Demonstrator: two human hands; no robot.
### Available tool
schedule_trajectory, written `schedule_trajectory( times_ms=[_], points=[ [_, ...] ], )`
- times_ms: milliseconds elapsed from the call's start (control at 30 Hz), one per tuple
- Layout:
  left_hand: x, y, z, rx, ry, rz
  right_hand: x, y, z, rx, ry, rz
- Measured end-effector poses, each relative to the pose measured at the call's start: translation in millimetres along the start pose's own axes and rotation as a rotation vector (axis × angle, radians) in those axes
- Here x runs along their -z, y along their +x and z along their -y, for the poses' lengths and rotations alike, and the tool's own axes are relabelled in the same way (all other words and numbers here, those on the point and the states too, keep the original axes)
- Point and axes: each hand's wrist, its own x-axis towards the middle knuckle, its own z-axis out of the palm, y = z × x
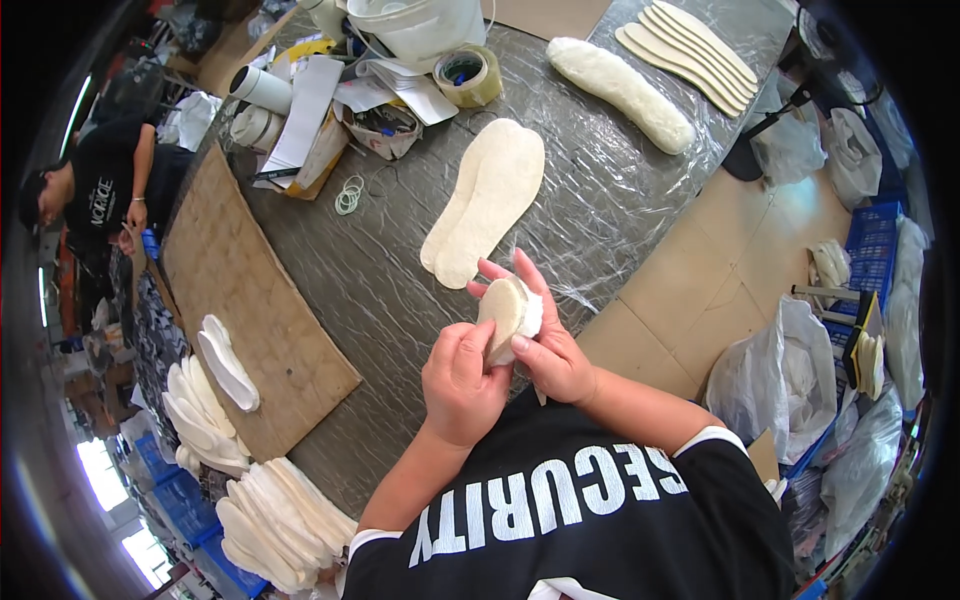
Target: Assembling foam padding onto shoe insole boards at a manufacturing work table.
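Close to my chest, both hands hold a cream insole (503,312) with white fleece showing along its right side. My left hand (465,385) is closed on its lower left edge, the thumb and fingers pressed to the flat face. My right hand (552,358) grips it from the right, thumb on the fleece edge and a couple of fingers stretched past its far end. The insole's lower end is hidden by my hands. Just beyond them, two flat cream insoles (490,200) lie overlapping on the plastic-covered table (380,240).
A fluffy fleece insole (620,95) and fanned flat insoles (690,58) lie at the far right. Tape rolls (467,77), a white bucket (420,25) and a filled box (385,130) stand at the back. Left are a brown board (250,300), stacked insoles (280,520) and a co-worker (105,190).
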Motion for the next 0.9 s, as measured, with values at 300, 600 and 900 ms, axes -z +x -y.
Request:
schedule_trajectory(
  times_ms=[300, 600, 900],
  points=[
    [8, 8, -11, 0.081, -0.112, -0.003, -3, 3, 2, 0.021, -0.007, 0.014],
    [11, 8, -5, -0.029, 0.047, 0.035, -10, 6, -2, -0.001, 0.039, -0.071],
    [23, 28, 37, 0.274, -0.41, 0.096, -2, 35, -4, -0.133, -0.252, 0.015]
  ],
)
